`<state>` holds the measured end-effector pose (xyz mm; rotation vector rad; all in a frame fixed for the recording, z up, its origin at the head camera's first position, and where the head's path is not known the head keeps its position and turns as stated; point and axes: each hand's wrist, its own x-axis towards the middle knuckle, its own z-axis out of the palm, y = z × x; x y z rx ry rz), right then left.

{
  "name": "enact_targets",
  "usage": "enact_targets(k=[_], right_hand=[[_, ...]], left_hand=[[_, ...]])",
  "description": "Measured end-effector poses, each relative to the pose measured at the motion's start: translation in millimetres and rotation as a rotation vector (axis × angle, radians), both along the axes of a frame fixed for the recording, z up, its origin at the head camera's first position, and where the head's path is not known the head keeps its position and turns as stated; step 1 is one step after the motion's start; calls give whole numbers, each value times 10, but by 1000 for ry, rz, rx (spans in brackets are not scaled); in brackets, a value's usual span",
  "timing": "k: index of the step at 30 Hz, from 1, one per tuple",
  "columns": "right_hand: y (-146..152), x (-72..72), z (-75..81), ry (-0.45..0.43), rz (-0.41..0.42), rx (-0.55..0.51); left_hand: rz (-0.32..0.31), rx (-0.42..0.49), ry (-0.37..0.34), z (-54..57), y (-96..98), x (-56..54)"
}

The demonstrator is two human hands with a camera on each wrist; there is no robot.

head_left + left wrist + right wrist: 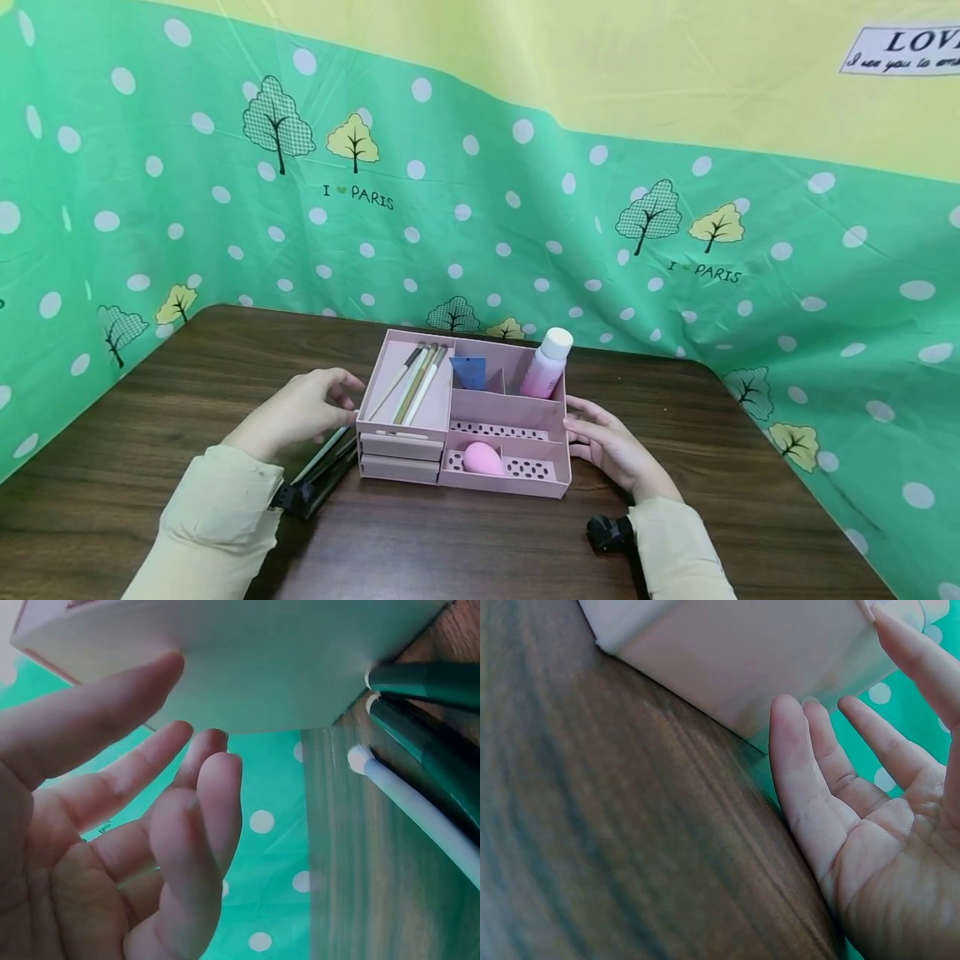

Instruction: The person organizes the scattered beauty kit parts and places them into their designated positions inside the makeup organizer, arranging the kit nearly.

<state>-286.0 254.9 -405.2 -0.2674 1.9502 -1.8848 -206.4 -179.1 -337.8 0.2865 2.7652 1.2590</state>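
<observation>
A pink desk organizer (508,404) with two small drawers (402,460) stands between my hands. My left hand (303,410) is at its left side; in the left wrist view the thumb (112,712) reaches to the wall and the other fingers bend loosely. My right hand (611,442) is at the right side, its fingers loosely extended along the wall. Several makeup brushes (411,385) lie in the upper left compartment. A blue item (469,372) and a pink bottle with a white cap (546,367) stand behind, and a pink makeup sponge (483,458) sits in front.
Dark-handled brushes (435,742) and one pale brush (420,799) lie on the brown wooden table (435,542), left of the organizer beside my left wrist. A green and yellow cloth (495,208) hangs behind the table and along its sides.
</observation>
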Motion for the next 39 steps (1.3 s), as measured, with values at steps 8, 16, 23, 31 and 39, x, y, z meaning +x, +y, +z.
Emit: enact_targets(k=[8,16,23,31,39], right_hand=[[-2,-1,6,-3,-5,6],[5,-4,5,-5,-3,9],[2,-4,8,-6,-2,8],[-6,-7,0,-5,0,-6],[-5,-9,-3,0,1,-4]], left_hand=[[15,29,-52,-62,-74,-31],[44,-13,-74,-119,-121,-63],[49,-49,-87,-171,-135,-84],[57,-64,-162,-202,-175,-104],[49,-86,-219,-249,-183,-111]])
